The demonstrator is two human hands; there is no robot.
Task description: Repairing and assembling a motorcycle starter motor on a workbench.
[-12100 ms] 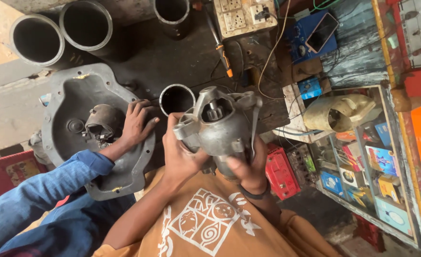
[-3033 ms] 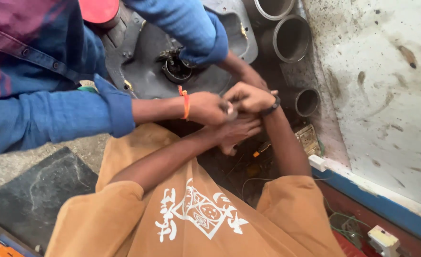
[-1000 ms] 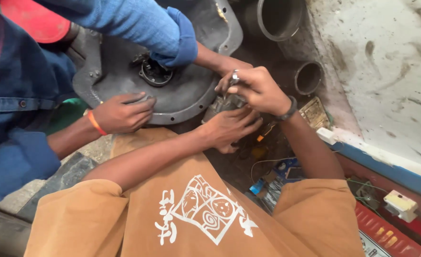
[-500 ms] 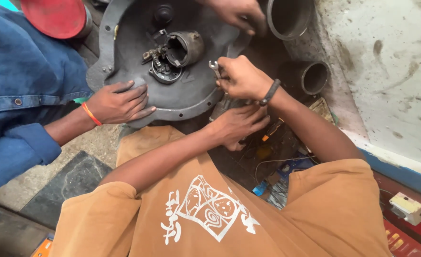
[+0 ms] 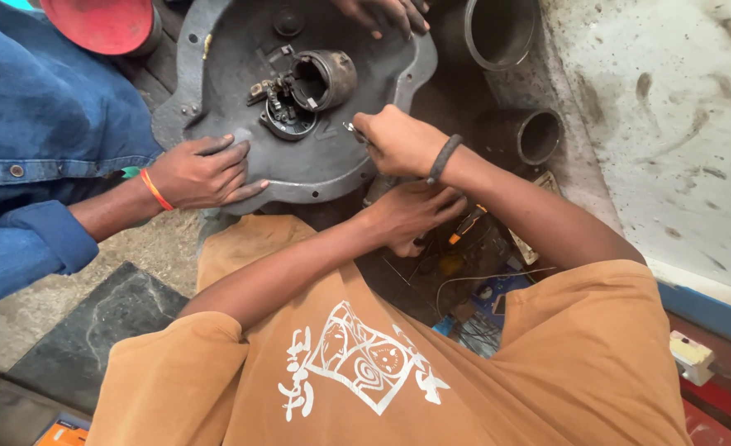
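Clearly my right hand (image 5: pixel 394 140) pinches a small tool (image 5: pixel 354 130) at the housing (image 5: pixel 332 161); my left hand (image 5: pixel 411 216), curled below, steadies it.

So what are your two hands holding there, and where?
The right hand pinches a small metal tool by its near end; what the left hand holds cannot be told.

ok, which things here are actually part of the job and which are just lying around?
In the job:
right hand gripping a small metal tool
left hand beneath it
grey metal housing
dark round part on it
co-worker's hand pressing its rim

Lying about:
metal pipes
red cap
orange-handled screwdriver
loose wires
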